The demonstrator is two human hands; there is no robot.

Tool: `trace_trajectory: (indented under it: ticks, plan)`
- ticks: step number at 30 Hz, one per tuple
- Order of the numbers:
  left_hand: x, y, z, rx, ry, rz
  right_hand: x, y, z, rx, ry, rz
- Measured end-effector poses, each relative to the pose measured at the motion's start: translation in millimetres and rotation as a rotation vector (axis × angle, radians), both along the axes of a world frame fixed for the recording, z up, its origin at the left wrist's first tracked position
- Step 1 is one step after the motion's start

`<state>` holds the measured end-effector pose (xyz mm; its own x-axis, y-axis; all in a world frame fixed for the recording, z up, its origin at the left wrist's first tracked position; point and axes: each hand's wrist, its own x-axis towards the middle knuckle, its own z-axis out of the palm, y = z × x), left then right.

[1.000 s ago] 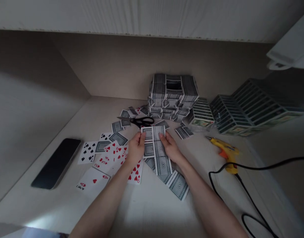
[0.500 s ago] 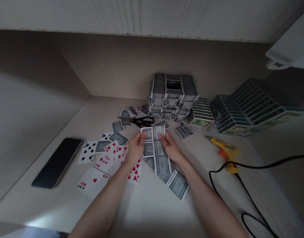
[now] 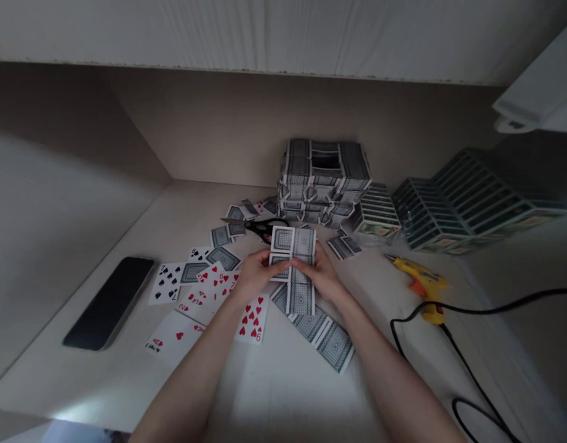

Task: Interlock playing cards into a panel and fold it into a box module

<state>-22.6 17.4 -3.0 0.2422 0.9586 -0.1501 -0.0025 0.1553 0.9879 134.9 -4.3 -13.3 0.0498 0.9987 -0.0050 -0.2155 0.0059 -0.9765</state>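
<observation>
Between my hands is a joined piece of playing cards (image 3: 302,298), backs up, with a long strip on the right and shorter card pieces along its left. My left hand (image 3: 258,274) grips the left side, thumb lying on top. My right hand (image 3: 322,271) closes on the right edge, its thumb reaching the seam near the other thumb. Fingers under the cards are hidden. Below lies another card strip (image 3: 333,347), slanting down to the right. Face-up heart cards (image 3: 253,317) spread by my left forearm. Just behind the held piece lie black-handled scissors (image 3: 265,230), partly covered.
A box-like structure of cards (image 3: 324,178) stands against the back wall, with boxed card stacks (image 3: 431,215) to its right. A yellow glue gun (image 3: 422,283) with a black cord lies at right. A phone (image 3: 108,304) lies at left. A shelf edge (image 3: 265,71) overhangs.
Both hands have shifted down along the joined cards, and the thumbs have come together at the seam. The piece sits slightly higher and straighter.
</observation>
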Motion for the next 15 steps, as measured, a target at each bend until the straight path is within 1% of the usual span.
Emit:
trace_trajectory:
  ticks: [5,10,15]
  plan:
    - [-2.1,2.4,0.1,-0.085,-0.043,0.043,3.6,-1.2,1.8,-0.027,0.039,0.101]
    - [-0.7,1.5,2.5,-0.114,-0.053,0.066,3.6,-0.2,0.3,-0.041,0.056,0.116]
    - [-1.1,1.0,6.5,-0.157,-0.141,0.094,1.5,-0.3,0.4,-0.076,0.136,0.119]
